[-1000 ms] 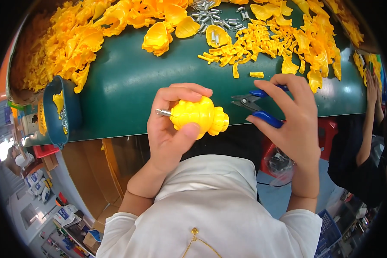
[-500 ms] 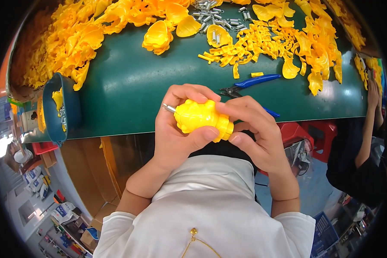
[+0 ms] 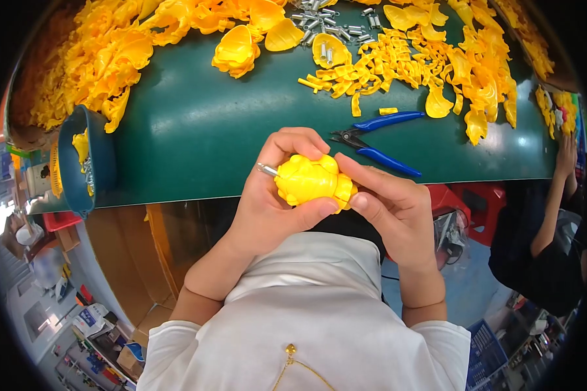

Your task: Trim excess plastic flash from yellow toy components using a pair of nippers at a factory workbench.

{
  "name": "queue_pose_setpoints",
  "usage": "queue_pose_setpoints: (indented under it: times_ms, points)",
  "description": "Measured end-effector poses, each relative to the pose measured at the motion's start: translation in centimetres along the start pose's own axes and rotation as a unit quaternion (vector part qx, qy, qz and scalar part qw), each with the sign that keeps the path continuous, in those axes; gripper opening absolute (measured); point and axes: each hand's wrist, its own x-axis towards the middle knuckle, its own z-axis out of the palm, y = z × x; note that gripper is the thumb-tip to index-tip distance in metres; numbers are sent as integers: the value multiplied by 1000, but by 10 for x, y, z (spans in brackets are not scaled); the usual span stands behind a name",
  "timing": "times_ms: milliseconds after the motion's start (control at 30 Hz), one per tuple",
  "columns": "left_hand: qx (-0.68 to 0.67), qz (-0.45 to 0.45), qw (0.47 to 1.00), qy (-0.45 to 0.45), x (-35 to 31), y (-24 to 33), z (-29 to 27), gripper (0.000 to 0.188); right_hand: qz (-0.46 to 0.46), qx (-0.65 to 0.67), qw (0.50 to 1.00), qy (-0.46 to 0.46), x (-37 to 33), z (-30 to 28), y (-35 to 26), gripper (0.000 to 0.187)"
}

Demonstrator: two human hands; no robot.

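Observation:
A lumpy yellow plastic toy body (image 3: 312, 180) with a short metal pin sticking out of its left end is held over the near edge of the green table (image 3: 195, 137). My left hand (image 3: 274, 195) wraps around it from the left and below, thumb under it. My right hand (image 3: 388, 205) presses on its right end with thumb and fingers. Blue-handled cutting pliers (image 3: 375, 140) lie on the table just beyond my right hand, untouched.
Heaps of yellow plastic shells (image 3: 104, 58) and small yellow offcuts (image 3: 430, 65) cover the far table. Small metal tubes (image 3: 323, 23) lie at the back. A blue bowl (image 3: 88, 159) stands at the left edge. Another person's arm (image 3: 557, 189) is at the right.
My right hand let go of the blue pliers, which now lie on the table, and came in onto the right end of the yellow toy. The left hand kept its hold.

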Motion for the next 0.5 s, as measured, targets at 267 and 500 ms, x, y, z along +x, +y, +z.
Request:
queue_pose_setpoints:
  times_ms: [267, 500]
  points:
    - [-48, -1, 999, -4, -3, -3, 1, 51, 25, 10, 1000, 8, -3, 1, -7, 35]
    - [-74, -15, 996, 36, -5, -2, 6, 49, 24, 35, 999, 0, -3, -1, -6, 36]
